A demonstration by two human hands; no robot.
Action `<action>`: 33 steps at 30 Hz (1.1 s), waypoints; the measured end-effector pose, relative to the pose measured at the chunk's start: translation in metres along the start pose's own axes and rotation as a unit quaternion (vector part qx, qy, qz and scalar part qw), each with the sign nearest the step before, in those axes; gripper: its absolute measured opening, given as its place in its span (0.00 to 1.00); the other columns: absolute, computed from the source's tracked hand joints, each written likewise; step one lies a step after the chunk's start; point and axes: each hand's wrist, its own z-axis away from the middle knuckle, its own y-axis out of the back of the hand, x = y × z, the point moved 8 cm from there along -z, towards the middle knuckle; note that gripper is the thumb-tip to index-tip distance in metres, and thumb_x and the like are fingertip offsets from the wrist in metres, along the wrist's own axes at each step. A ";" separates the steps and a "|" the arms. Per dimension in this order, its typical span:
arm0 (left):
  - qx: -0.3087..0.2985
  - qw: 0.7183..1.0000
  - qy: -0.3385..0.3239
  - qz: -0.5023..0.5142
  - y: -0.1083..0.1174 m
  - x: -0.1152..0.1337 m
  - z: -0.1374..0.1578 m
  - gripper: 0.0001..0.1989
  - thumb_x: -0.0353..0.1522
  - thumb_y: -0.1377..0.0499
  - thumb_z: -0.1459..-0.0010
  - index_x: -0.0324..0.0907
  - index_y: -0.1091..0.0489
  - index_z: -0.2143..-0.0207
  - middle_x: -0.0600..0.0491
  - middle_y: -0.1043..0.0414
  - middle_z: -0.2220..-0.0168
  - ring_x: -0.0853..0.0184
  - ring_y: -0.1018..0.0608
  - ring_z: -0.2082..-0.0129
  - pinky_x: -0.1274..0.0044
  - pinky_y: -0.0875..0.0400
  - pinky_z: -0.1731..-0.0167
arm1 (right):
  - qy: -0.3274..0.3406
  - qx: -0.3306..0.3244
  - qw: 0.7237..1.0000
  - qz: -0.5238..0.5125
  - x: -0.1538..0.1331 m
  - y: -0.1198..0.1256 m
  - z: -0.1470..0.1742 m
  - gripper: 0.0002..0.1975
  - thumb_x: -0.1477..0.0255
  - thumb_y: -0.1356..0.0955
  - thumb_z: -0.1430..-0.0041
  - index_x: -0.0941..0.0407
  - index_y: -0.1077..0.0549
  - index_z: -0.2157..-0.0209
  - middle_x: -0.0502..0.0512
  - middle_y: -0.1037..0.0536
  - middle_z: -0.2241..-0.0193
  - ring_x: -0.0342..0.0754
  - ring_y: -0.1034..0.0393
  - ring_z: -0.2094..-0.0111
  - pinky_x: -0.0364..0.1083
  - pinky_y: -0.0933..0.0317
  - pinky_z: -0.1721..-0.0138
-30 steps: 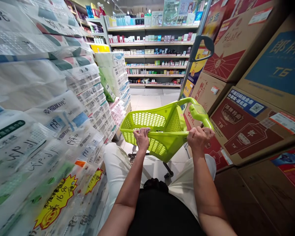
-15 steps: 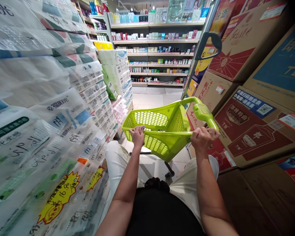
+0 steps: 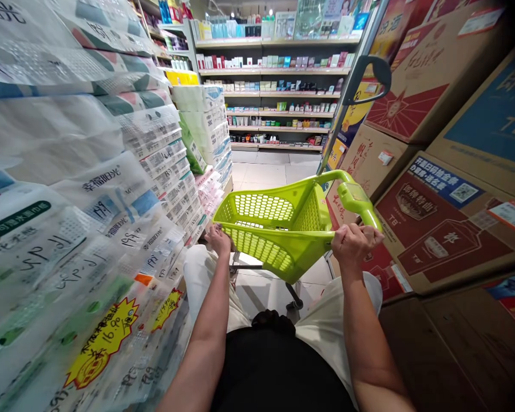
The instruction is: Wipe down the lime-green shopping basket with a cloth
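A lime-green shopping cart (image 3: 306, 254) stands sideways in front of me, with perforated basket walls and a thick handle (image 3: 352, 195) at its right end. My right hand (image 3: 355, 245) is closed in a fist round the cart's near right corner, beside the handle's lower end. At the cart's left end, my left hand (image 3: 218, 240) has curled fingers against the basket's corner; its fingertips are partly hidden. Beneath the basket, part of the dark wheeled frame (image 3: 294, 297) shows above the floor tiles.
Stacked packs of tissue paper (image 3: 141, 131) rise close along the left. Cardboard cartons (image 3: 442, 212) are piled tightly on the right, with a grey hand-truck handle (image 3: 369, 80) before them. Shelves of small boxed goods (image 3: 278, 71) cross the far end of the tiled aisle (image 3: 266, 171).
My left hand has slid left along the near rim to the basket's end corner. My right hand keeps its hold, and the cart stays nearly in place.
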 end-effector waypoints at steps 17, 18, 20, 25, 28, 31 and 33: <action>0.014 0.995 -0.100 0.001 -0.001 0.007 0.000 0.15 0.27 0.43 0.38 0.40 0.25 0.51 0.37 0.30 0.46 0.53 0.27 0.42 0.63 0.33 0.38 | -0.002 -0.008 1.000 0.001 -0.005 0.005 -0.001 0.14 0.72 0.39 0.39 0.55 0.32 0.79 0.56 0.27 0.74 0.53 0.40 0.64 0.57 0.52 0.51; 0.018 0.996 -0.084 0.005 -0.002 0.006 0.001 0.15 0.27 0.43 0.38 0.40 0.24 0.50 0.37 0.28 0.47 0.53 0.27 0.42 0.63 0.33 0.38 | 0.000 -0.007 1.000 0.003 -0.006 0.005 0.000 0.14 0.72 0.38 0.40 0.55 0.33 0.79 0.56 0.27 0.74 0.53 0.41 0.64 0.57 0.52 0.51; 0.011 0.998 -0.064 0.017 -0.008 0.009 0.011 0.15 0.29 0.42 0.38 0.39 0.25 0.49 0.37 0.27 0.49 0.53 0.25 0.44 0.62 0.33 0.38 | 0.004 -0.001 1.000 0.004 -0.008 0.006 0.001 0.13 0.72 0.38 0.40 0.54 0.32 0.79 0.56 0.27 0.74 0.52 0.41 0.64 0.57 0.53 0.51; -0.049 0.985 -0.138 0.086 -0.031 0.030 0.052 0.14 0.29 0.41 0.38 0.40 0.25 0.50 0.41 0.25 0.49 0.57 0.24 0.45 0.65 0.32 0.39 | 0.022 0.006 1.000 0.018 -0.018 0.009 0.002 0.13 0.71 0.38 0.38 0.55 0.31 0.77 0.55 0.26 0.73 0.52 0.40 0.64 0.56 0.53 0.51; -0.024 0.989 -0.098 0.105 -0.030 0.026 0.056 0.14 0.28 0.41 0.39 0.39 0.25 0.51 0.40 0.25 0.49 0.55 0.24 0.45 0.64 0.32 0.39 | 0.033 0.011 0.999 0.025 -0.025 0.012 0.002 0.14 0.71 0.38 0.37 0.55 0.30 0.77 0.55 0.26 0.74 0.51 0.40 0.64 0.56 0.53 0.52; -0.005 0.990 -0.070 0.119 -0.031 0.024 0.060 0.14 0.28 0.41 0.39 0.38 0.24 0.52 0.38 0.26 0.50 0.54 0.23 0.47 0.62 0.31 0.40 | 0.036 0.015 0.999 0.018 -0.027 0.013 0.003 0.14 0.71 0.38 0.37 0.55 0.30 0.76 0.55 0.26 0.73 0.51 0.40 0.64 0.56 0.53 0.51; -0.029 0.984 -0.111 0.138 -0.037 0.032 0.072 0.14 0.28 0.40 0.39 0.39 0.24 0.51 0.39 0.27 0.50 0.54 0.23 0.49 0.62 0.30 0.41 | 0.036 0.009 0.999 0.008 -0.027 0.013 0.004 0.13 0.71 0.38 0.37 0.55 0.29 0.75 0.55 0.25 0.73 0.52 0.39 0.64 0.56 0.53 0.51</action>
